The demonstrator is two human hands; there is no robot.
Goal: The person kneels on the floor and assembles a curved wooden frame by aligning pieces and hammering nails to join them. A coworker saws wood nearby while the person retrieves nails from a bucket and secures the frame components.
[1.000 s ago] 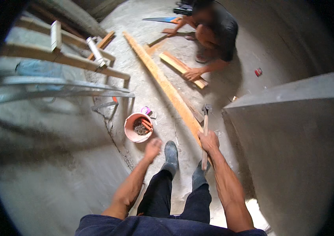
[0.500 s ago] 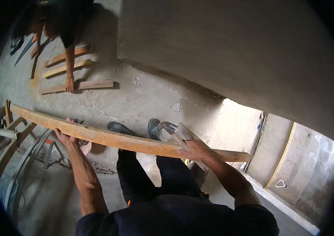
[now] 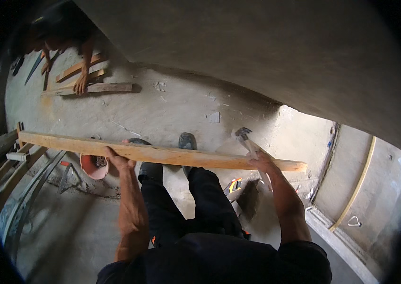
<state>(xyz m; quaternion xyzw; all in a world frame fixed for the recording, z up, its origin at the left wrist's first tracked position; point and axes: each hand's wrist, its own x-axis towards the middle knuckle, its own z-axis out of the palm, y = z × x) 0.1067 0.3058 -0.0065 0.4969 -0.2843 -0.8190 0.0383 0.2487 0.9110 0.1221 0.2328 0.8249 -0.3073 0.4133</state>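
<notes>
Ground: a floor (image 3: 177, 111) of bare grey concrete, dusty and uneven, strewn with pale chips; a small whitish flat scrap (image 3: 214, 117) lies beyond the boots (image 3: 187, 141).
Room: a broad grey wall (image 3: 266, 57) in shade slants across the top; bright light falls on the ground at its right end, and a yellowish strip (image 3: 355, 189) runs along a paler surface at far right.
Left side: a wooden frame (image 3: 6, 182) with crosspieces, metal channels (image 3: 32, 189) beside it, a red-handled tool (image 3: 66, 176), and a pink bucket (image 3: 87, 163) with dark contents.
Upper left: a co-worker's hand (image 3: 81, 83) on short wood pieces (image 3: 115, 87), with a blue-bladed saw (image 3: 33, 68) nearby.
Plank look: the plank (image 3: 181, 155) is long, narrow and pale orange-yellow, with visible grain and slightly rough edges.
Plank place: held crosswise above the ground, before the legs; its left end overlaps the frame in view, contact unclear, and its right end extends past the right hand (image 3: 264, 164).
Left hand: the left hand (image 3: 122, 160) has its fingers clamped on the plank, near the bucket.
Right hand: fingers closed round the hammer (image 3: 252, 147) and against the plank; how far they reach beneath is hidden.
Hammer look: dark metal head, pale handle, tilted across the plank.
Near the right leg: a yellow-handled tool (image 3: 233, 185).
</notes>
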